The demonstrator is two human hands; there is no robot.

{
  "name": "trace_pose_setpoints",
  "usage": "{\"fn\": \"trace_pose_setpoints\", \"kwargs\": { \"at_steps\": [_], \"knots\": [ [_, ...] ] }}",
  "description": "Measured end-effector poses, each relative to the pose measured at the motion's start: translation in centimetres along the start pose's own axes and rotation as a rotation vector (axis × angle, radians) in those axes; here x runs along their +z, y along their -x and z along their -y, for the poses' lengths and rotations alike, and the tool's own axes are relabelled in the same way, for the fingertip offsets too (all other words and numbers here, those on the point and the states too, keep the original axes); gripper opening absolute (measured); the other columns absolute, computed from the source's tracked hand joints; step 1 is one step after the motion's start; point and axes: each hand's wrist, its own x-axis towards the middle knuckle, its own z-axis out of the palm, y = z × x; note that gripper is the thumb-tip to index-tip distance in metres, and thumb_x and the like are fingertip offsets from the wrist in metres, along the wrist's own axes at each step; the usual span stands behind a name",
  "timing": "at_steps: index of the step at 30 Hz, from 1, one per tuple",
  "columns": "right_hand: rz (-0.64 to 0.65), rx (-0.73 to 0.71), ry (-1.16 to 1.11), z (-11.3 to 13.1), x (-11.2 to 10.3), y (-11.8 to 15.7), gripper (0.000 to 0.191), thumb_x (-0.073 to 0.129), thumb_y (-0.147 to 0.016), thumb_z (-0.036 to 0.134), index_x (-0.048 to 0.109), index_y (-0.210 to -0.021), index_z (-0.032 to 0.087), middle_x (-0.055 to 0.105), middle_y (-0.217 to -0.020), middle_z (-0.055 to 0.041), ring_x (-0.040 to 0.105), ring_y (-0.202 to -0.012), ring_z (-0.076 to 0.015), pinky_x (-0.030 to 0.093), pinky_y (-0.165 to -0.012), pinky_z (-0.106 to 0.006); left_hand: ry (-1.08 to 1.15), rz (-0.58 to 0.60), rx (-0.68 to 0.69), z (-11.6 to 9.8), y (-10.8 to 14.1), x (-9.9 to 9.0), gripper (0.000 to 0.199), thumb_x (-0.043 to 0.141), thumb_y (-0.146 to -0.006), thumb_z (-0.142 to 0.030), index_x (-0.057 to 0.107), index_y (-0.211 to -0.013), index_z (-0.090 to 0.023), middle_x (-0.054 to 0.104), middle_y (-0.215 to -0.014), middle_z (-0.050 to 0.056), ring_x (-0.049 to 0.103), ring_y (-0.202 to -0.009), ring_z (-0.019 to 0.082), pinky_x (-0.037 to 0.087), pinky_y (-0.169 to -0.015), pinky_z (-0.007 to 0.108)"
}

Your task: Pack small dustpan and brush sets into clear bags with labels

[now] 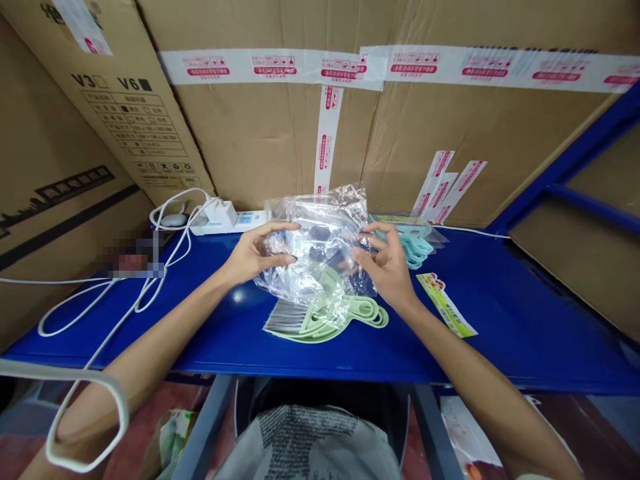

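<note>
Above the blue table, a crinkled clear plastic bag spans the space between my two hands. My left hand has its thumb and index finger on the bag's left side, curved around it. On the right side, my right hand grips the film with bent fingers. Just under the bag lies a light green dustpan with a small brush of grey bristles nested in it. The bag's lower part covers some of the green set. Glare on the film blurs where the fingertips end.
Turquoise dustpan sets in clear wrapping lie behind my right hand. A printed card strip is to the right. White cables and a power strip occupy the left. Cardboard walls the blue table.
</note>
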Motion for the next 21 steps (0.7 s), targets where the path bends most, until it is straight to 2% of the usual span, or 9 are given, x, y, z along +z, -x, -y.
{"fn": "trace_pose_setpoints", "kwargs": {
  "at_steps": [3, 5, 6, 8, 10, 12, 14, 17, 21],
  "knots": [
    [0.074, -0.023, -0.021, 0.4, -0.3, 0.0, 0.064, 0.076, -0.089, 0.035, 0.047, -0.145, 0.036, 0.066, -0.137, -0.0083, 0.078, -0.097, -0.0245, 0.07, -0.076, -0.039, 0.074, 0.034, -0.051, 0.1, 0.0, -0.1, 0.064, 0.099, -0.077, -0.033, 0.075, -0.136, -0.029, 0.075, -0.14, 0.01, 0.078, -0.095, 0.022, 0.068, -0.076, 0.035],
    [0.179, -0.047, -0.04, 0.5, -0.5, -0.1, 0.06, 0.08, -0.086, 0.032, 0.054, -0.139, 0.035, 0.058, -0.15, -0.0071, 0.075, -0.112, -0.0269, 0.071, -0.082, -0.04, 0.136, 0.056, -0.093, 0.0, 0.0, -0.1, 0.065, 0.096, -0.08, -0.03, 0.072, -0.141, -0.029, 0.072, -0.144, 0.01, 0.075, -0.081, 0.016, 0.067, -0.072, 0.032],
    [0.212, -0.046, -0.053, 0.5, -0.6, -0.2, 0.057, 0.082, -0.085, 0.032, 0.058, -0.137, 0.035, 0.055, -0.154, -0.0063, 0.075, -0.115, -0.0271, 0.072, -0.082, -0.04, 0.159, 0.066, -0.107, -0.1, 0.0, -0.2, 0.064, 0.094, -0.082, -0.028, 0.072, -0.142, -0.028, 0.071, -0.145, 0.01, 0.075, -0.081, 0.015, 0.067, -0.074, 0.032],
    [0.201, -0.009, -0.068, 0.1, -0.6, -0.3, 0.045, 0.082, -0.089, 0.039, 0.065, -0.13, 0.032, 0.059, -0.148, -0.0063, 0.077, -0.107, -0.0242, 0.072, -0.074, -0.036, 0.175, 0.087, -0.112, -0.4, 0.0, -0.2, 0.061, 0.092, -0.084, -0.026, 0.072, -0.142, -0.027, 0.07, -0.147, 0.011, 0.077, -0.091, 0.018, 0.067, -0.083, 0.034],
    [0.122, 0.038, -0.05, -0.4, -0.6, -0.5, 0.032, 0.078, -0.094, 0.048, 0.072, -0.116, 0.025, 0.07, -0.126, -0.0072, 0.078, -0.087, -0.0194, 0.069, -0.063, -0.032, 0.166, 0.108, -0.111, -0.6, 0.0, -0.3, 0.057, 0.091, -0.086, -0.025, 0.074, -0.14, -0.025, 0.069, -0.149, 0.013, 0.077, -0.105, 0.023, 0.066, -0.088, 0.036],
    [0.053, 0.05, -0.028, -0.8, -0.7, -0.7, 0.032, 0.076, -0.095, 0.052, 0.074, -0.106, 0.021, 0.075, -0.107, -0.0065, 0.077, -0.077, -0.0176, 0.068, -0.06, -0.031, 0.157, 0.118, -0.113, -0.5, -0.1, -0.3, 0.057, 0.091, -0.085, -0.024, 0.075, -0.14, -0.024, 0.069, -0.149, 0.014, 0.076, -0.112, 0.026, 0.066, -0.089, 0.038],
    [0.036, 0.031, -0.041, -1.1, -0.8, -0.8, 0.034, 0.082, -0.091, 0.047, 0.073, -0.112, 0.022, 0.077, -0.104, -0.0053, 0.078, -0.078, -0.0188, 0.07, -0.065, -0.033, 0.171, 0.102, -0.116, -0.4, -0.1, -0.3, 0.06, 0.093, -0.083, -0.025, 0.075, -0.14, -0.025, 0.069, -0.149, 0.014, 0.076, -0.11, 0.026, 0.067, -0.087, 0.037],
    [0.067, 0.009, -0.059, -0.9, -0.9, -0.8, 0.042, 0.085, -0.087, 0.038, 0.069, -0.124, 0.025, 0.077, -0.112, -0.0052, 0.081, -0.086, -0.0212, 0.071, -0.072, -0.036, 0.192, 0.067, -0.127, -0.2, -0.2, -0.2, 0.064, 0.094, -0.081, -0.026, 0.074, -0.142, -0.027, 0.067, -0.152, 0.014, 0.077, -0.105, 0.024, 0.067, -0.08, 0.034],
    [0.061, 0.023, -0.042, -0.6, -0.8, -0.6, 0.046, 0.08, -0.091, 0.038, 0.066, -0.132, 0.025, 0.074, -0.116, -0.007, 0.08, -0.082, -0.0211, 0.07, -0.068, -0.036, 0.166, 0.061, -0.133, -0.2, -0.2, -0.3, 0.069, 0.096, -0.08, -0.028, 0.072, -0.145, -0.026, 0.065, -0.155, 0.015, 0.076, -0.109, 0.026, 0.068, -0.08, 0.035]
  ]
}}
